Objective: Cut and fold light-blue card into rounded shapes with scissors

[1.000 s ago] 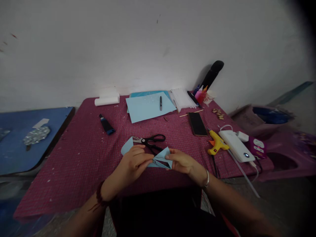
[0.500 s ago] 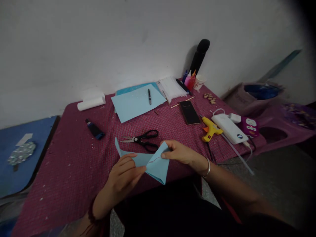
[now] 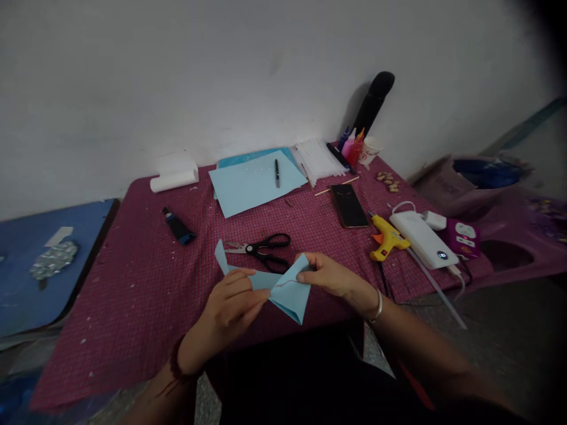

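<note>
Between my hands is a folded sheet of light blue paper, with a thin dark curved line drawn on its upper fold. My left hand pinches the paper near its middle, thumb and finger closed on the fold. On the other side my right hand grips the upper right corner, thumb on top. A strip of the paper stands up left of my left fingers. Just beyond the paper lie black-handled scissors, blades pointing left. My left fingers hide part of the sheet.
A pen rests on blue sheets at the back. Rightward lie a phone, a yellow glue gun and a white power bank. A dark blue cutter-like tool and a white paper roll lie left.
The whole view has shifted slightly, so the table's things appear further right. Both hands keep their hold on the folded paper, with little change in its shape.
</note>
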The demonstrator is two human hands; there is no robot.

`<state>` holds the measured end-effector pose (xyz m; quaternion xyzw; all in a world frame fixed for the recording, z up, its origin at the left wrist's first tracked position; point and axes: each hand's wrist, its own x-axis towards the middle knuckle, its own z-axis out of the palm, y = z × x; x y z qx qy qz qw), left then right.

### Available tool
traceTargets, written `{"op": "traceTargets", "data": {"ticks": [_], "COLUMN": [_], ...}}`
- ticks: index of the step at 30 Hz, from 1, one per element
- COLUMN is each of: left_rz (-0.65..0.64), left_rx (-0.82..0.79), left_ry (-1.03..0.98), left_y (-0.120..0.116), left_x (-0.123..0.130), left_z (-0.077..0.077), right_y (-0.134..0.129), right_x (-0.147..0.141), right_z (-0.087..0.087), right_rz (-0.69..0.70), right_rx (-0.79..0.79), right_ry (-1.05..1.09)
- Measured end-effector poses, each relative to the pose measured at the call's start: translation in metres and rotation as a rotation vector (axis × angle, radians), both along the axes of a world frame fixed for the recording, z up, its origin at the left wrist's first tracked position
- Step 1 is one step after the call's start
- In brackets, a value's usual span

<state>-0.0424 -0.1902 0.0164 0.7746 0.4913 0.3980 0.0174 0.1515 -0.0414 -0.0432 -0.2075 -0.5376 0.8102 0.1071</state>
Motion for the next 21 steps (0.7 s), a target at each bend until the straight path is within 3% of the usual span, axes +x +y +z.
{"op": "traceTargets", "data": {"ticks": [5,8,11,13,16,21], "left_rz": [0.081,0.178,0.239,0.247,0.234,0.200], "left_rx": [-0.047,-0.149,-0.205,-0.258,-0.358,-0.473], "left_ry": [-0.062,-0.147,-0.205,-0.219,-0.234,-0.290], "left_y": [0.004,0.009,0.018,0.026,0.038,0.047], "left_x": [0.004,0.004,0.000,-0.003,-0.008,-0.011], "left_z": [0.006,0.012,0.020,0.026,0.034,0.050], "right_y": [0.004,0.012,0.017,0.016,0.013,0.013], "right_x": [-0.001,0.001,0.001,-0.004,-0.016,-0.033], "right_z": [0.004,0.025,0.051,0.064,0.070,0.067], "right_rz": [-0.024,-0.112,-0.020,0.043,0.010,-0.102], "right_rx": [0.062,0.338,0.663,0.793,0.815,0.665], "right_ry": [0.027,0.112,0.179,0.175,0.147,0.092]}}
